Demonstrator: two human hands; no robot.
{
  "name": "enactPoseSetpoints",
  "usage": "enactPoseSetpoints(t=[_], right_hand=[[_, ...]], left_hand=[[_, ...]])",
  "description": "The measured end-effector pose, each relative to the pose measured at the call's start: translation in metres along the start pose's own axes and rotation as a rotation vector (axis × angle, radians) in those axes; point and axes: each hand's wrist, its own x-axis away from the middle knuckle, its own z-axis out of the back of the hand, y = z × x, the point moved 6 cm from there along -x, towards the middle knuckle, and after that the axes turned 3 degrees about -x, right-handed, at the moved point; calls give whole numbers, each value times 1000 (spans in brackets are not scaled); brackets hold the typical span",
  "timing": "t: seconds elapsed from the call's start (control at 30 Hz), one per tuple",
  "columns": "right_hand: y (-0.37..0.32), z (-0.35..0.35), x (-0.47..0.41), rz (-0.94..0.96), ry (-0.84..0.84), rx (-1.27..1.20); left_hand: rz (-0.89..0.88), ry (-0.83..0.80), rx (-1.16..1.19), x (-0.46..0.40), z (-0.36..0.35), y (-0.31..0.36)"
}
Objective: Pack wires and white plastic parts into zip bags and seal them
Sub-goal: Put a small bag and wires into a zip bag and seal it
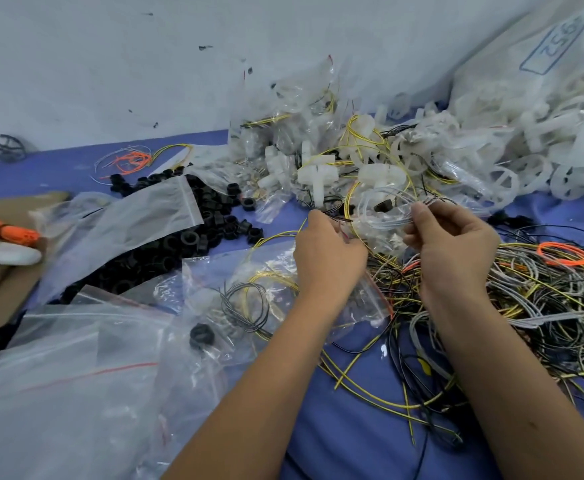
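Hands raised side by side — left hand (328, 251) pinching wires (332, 216), right hand (453, 244) pinching zip bag (384, 209).

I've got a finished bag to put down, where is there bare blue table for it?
Barest: the blue table at the far left, between the white wall and the black rings. A smaller patch lies between the forearms. Crowded: the wire tangle on the right, white plastic parts behind, zip bags near left.
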Motion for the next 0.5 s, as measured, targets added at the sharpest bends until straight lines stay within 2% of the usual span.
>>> enactPoseSetpoints(t=[0.2, 0.3, 0.5], right_hand=[[-8, -8, 2, 84, -108, 127], [-8, -18, 7, 103, -245, 252], [-3, -28, 14, 160, -404, 524]], left_hand=[[263, -33, 410, -14, 16, -20], [232, -12, 482, -22, 31, -19], [105, -222, 403, -29, 51, -8]])
